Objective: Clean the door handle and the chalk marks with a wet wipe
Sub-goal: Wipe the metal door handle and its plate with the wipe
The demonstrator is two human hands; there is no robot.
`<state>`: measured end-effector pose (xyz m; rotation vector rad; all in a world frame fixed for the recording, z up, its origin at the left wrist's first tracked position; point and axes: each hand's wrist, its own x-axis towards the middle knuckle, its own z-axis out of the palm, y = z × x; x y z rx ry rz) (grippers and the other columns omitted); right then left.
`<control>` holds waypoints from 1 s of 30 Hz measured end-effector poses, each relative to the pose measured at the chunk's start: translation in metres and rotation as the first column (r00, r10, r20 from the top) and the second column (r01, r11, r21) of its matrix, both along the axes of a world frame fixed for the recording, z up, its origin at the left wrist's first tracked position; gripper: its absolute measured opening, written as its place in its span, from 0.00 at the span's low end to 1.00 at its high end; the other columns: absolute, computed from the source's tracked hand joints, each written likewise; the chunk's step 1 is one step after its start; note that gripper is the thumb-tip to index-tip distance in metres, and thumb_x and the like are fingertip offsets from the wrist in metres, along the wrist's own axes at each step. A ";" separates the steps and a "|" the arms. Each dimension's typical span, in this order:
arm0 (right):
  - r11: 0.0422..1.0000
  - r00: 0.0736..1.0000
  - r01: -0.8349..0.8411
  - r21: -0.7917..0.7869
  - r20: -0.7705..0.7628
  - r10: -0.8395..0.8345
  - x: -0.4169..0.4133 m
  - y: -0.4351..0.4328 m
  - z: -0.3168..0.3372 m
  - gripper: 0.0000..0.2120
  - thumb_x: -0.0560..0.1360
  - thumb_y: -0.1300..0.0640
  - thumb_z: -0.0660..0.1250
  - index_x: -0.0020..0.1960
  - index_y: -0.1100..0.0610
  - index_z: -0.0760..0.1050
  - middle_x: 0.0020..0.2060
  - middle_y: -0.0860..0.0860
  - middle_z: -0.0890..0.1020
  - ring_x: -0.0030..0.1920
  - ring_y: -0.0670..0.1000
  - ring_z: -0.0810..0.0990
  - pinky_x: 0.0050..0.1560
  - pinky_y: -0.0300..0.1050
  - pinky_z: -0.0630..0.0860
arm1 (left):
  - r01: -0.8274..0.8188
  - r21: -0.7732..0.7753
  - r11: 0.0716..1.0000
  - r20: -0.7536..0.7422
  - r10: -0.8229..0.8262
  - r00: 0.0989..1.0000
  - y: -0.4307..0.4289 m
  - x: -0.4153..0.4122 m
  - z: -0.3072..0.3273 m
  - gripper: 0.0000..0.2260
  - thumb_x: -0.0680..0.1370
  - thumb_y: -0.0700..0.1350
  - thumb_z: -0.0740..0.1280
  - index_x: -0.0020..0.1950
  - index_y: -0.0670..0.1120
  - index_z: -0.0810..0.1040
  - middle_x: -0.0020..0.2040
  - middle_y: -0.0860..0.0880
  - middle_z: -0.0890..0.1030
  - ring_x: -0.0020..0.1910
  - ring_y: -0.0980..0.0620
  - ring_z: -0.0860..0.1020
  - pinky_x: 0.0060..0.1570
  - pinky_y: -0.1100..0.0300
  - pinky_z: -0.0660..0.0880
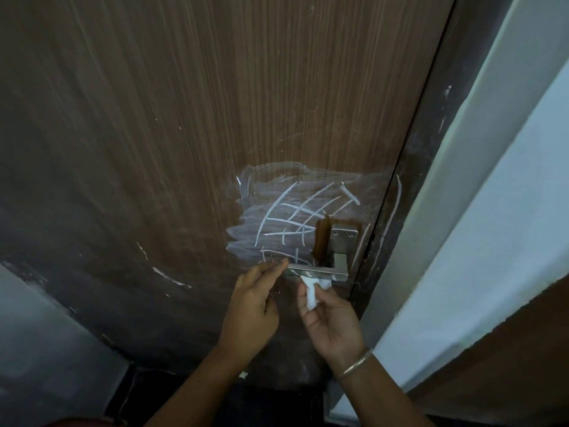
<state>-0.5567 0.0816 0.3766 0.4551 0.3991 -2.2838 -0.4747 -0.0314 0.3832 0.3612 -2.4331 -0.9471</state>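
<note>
A brushed metal door handle [320,270] sticks out leftward from its plate [342,240] on a brown wooden door [191,118]. White chalk marks [295,214], a crossed grid over a smeared patch, cover the door just above and left of the handle. My right hand [331,322] pinches a crumpled white wet wipe [312,291] and presses it against the underside of the lever. My left hand [255,303] has its fingertips on the free left end of the lever.
The dark door frame [409,186] runs along the door's right edge, with a white wall [505,195] beyond it. Scattered chalk streaks [171,277] sit lower left on the door. A gold bangle [357,363] circles my right wrist.
</note>
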 end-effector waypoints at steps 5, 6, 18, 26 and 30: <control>0.998 0.998 0.041 0.040 0.038 -0.042 -0.008 0.009 -0.002 0.14 0.65 0.70 0.62 0.51 0.68 0.74 0.50 0.65 0.79 0.49 0.61 0.78 0.36 0.50 0.82 | -0.004 0.006 1.000 0.001 0.004 1.000 -0.001 0.002 0.001 0.37 0.69 0.27 0.60 0.67 0.63 0.63 0.62 0.54 0.73 0.61 0.53 0.68 0.61 0.65 0.65; 0.997 0.995 0.075 0.036 0.062 -0.077 -0.011 0.014 -0.003 0.14 0.66 0.70 0.62 0.52 0.67 0.74 0.50 0.64 0.78 0.49 0.61 0.78 0.36 0.50 0.82 | -0.005 0.007 1.000 0.003 0.005 1.000 -0.001 0.002 0.001 0.37 0.69 0.27 0.60 0.67 0.63 0.63 0.61 0.55 0.72 0.60 0.54 0.68 0.60 0.66 0.65; 0.953 0.979 0.200 0.228 -0.075 -0.188 -0.032 0.013 -0.005 0.10 0.76 0.69 0.61 0.49 0.58 0.77 0.50 0.55 0.79 0.51 0.52 0.77 0.42 0.43 0.80 | -0.016 0.031 0.999 0.025 0.015 1.000 0.002 0.003 -0.001 0.36 0.70 0.28 0.60 0.68 0.63 0.62 0.52 0.58 0.71 0.53 0.58 0.68 0.55 0.66 0.68; 0.978 0.986 0.154 0.144 -0.086 -0.143 -0.025 0.024 -0.013 0.11 0.76 0.69 0.59 0.52 0.60 0.77 0.51 0.59 0.80 0.51 0.56 0.78 0.40 0.46 0.82 | 0.015 0.073 0.997 0.025 -0.017 1.000 -0.001 0.005 -0.003 0.37 0.70 0.28 0.60 0.70 0.62 0.63 0.57 0.57 0.72 0.60 0.56 0.71 0.62 0.55 0.72; 0.984 0.991 0.124 0.132 -0.072 -0.115 -0.024 0.021 -0.012 0.11 0.76 0.69 0.60 0.50 0.60 0.78 0.46 0.58 0.83 0.43 0.55 0.83 0.36 0.45 0.82 | 0.012 0.092 0.996 0.028 -0.015 1.000 0.000 0.004 -0.005 0.37 0.69 0.28 0.60 0.70 0.62 0.63 0.59 0.55 0.73 0.60 0.55 0.71 0.62 0.53 0.72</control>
